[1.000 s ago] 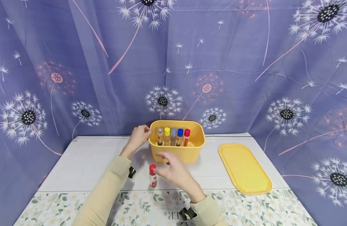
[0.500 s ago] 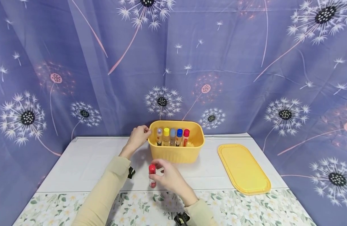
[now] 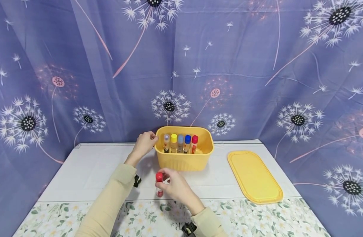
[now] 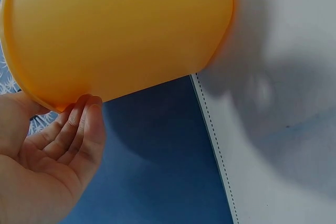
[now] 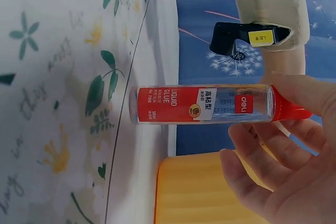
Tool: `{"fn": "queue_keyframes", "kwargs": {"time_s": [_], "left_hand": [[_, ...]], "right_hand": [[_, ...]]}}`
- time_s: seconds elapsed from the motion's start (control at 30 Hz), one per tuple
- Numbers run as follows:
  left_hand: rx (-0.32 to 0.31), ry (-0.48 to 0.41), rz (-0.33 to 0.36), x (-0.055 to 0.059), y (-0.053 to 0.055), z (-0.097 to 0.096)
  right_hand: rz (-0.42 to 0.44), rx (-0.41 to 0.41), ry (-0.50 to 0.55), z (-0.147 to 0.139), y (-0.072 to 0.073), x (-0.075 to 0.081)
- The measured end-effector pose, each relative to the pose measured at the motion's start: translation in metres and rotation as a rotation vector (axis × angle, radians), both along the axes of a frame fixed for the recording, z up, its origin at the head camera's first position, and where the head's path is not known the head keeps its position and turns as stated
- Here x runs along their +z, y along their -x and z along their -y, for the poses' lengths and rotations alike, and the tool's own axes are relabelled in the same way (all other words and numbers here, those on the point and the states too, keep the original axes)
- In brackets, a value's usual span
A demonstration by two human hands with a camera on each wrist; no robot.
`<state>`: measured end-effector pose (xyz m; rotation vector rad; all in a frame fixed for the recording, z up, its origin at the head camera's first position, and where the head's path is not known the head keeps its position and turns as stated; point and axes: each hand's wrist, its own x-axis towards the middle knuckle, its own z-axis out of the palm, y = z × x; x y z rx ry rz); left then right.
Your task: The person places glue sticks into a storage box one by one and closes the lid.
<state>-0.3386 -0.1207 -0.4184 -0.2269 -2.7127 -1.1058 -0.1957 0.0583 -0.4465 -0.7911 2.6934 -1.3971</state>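
A clear liquid glue bottle (image 5: 194, 103) with a red label and red cap stands upright on the table, in front of the yellow bin (image 3: 182, 162). My right hand (image 3: 179, 187) pinches it near the cap, thumb on one side and fingers on the other; the right wrist view shows the label facing the camera. At the bin's left end, my left hand (image 3: 144, 144) grips the rim, its fingers (image 4: 93, 124) against the outer wall. Inside the bin stand several similar bottles, among them a yellow-capped bottle (image 3: 174, 144), a blue-capped bottle (image 3: 187, 144) and a red-capped bottle (image 3: 194, 144).
A flat yellow lid (image 3: 255, 177) lies on the table to the right of the bin. Behind the table hangs a blue dandelion-print curtain (image 3: 134, 98). A floral cloth (image 3: 152, 217) covers the near part of the white tabletop (image 3: 89, 174).
My right hand has moved down and left to the glue bottle, and its thumb and fingers have come together on it. The bottle has stayed in place. My left hand keeps the bin's rim.
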Motion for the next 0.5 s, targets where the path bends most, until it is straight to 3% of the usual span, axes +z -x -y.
{"fn": "queue_keyframes", "kwargs": {"time_s": [0.17, 0.5], "left_hand": [[0.001, 0.013, -0.006, 0.001, -0.001, 0.000], [0.004, 0.010, 0.019, 0.002, -0.001, -0.001]], "right_hand": [[-0.057, 0.037, -0.056, 0.000, 0.000, 0.003], [-0.306, 0.194, -0.295, -0.002, -0.002, 0.017]]}}
